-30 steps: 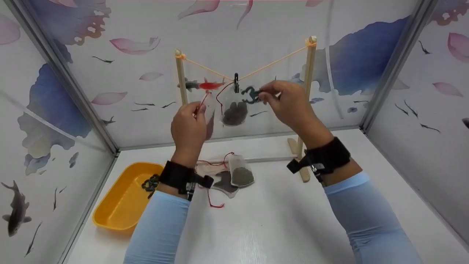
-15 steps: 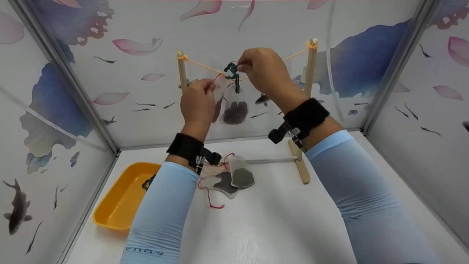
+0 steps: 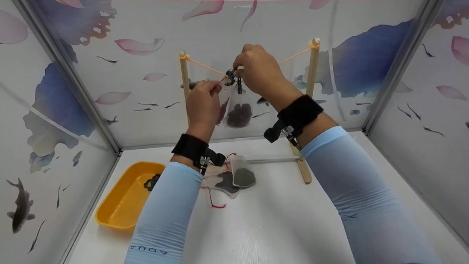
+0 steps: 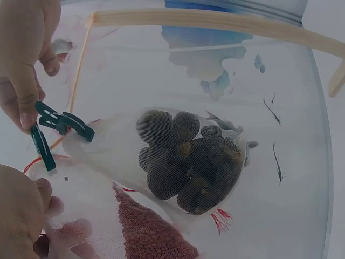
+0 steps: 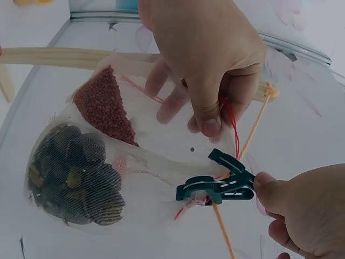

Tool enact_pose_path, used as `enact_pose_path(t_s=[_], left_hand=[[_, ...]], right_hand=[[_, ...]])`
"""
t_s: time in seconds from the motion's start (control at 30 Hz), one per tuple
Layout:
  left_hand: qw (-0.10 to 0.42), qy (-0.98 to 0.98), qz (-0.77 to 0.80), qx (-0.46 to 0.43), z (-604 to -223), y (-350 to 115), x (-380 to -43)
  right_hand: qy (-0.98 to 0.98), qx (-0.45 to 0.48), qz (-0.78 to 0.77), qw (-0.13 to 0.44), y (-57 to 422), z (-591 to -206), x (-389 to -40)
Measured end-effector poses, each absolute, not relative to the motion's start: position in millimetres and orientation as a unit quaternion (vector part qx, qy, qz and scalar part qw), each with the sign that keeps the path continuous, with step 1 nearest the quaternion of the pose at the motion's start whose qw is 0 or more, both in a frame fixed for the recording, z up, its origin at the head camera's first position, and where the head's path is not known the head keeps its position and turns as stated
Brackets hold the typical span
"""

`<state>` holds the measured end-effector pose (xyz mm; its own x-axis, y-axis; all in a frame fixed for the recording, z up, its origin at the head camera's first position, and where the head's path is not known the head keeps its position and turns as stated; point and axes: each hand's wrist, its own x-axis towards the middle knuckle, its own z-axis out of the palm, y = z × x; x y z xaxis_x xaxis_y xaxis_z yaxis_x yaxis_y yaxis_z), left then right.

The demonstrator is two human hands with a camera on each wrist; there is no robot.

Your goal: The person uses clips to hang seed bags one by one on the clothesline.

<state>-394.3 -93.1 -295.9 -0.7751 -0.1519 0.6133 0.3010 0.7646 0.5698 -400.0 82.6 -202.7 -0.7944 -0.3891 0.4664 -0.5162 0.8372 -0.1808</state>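
near the middle of the orange string (image 3: 207, 66), the right hand (image 3: 260, 69) is pinching a green clip (image 3: 230, 77) with its thumb and finger. just under the string, the left hand (image 3: 203, 106) is holding the top end of a net bag of red bits (image 5: 105, 105), and a red cord (image 5: 235, 135) is poking out by its thumb. so both hands are grasping something. that bag is hanging below the string, just beside a bag of dark lumps (image 3: 239, 115), which is already hanging from the string by another clip (image 3: 239, 86).

i am guessing the person is clipping the red one on. i cannot tell if the green clip is biting the string yet. the next move seems to be asking for the bag's top to be up against the string, with the clip's mouth going over both before the pinch is easing off.

lower than the string, more clips (image 3: 152, 182) are sitting in a yellow tub (image 3: 113, 216), and more bags (image 3: 243, 176) are lying on the white table (image 3: 278, 216).
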Motion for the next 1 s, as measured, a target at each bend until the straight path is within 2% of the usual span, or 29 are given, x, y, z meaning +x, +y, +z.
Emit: enact_pose_path(t_s=[0.2, 0.37, 0.53, 0.77, 1.0], left_hand=[[0.319, -0.882, -0.343, -0.045, -301.4, -91.3, -395.3], [0.291, -0.886, -0.357, -0.047, -310.9, -89.1, -393.4], [0.288, -0.882, -0.367, -0.067, -324.2, -88.2, -390.7], [0.318, -0.856, -0.4, -0.081, -346.4, -93.1, -374.5], [0.357, -0.843, -0.398, -0.066, -371.3, -109.0, -353.6]], right_hand=[[-0.941, 0.251, 0.142, 0.177, 81.7, -203.6, -399.0], [-0.928, 0.262, 0.176, 0.196, 88.2, -214.3, -397.0], [-0.908, 0.27, 0.22, 0.231, 99.6, -228.8, -390.6], [-0.864, 0.278, 0.28, 0.314, 131.8, -255.1, -376.9], [-0.846, 0.242, 0.337, 0.334, 174.0, -301.5, -367.9]])
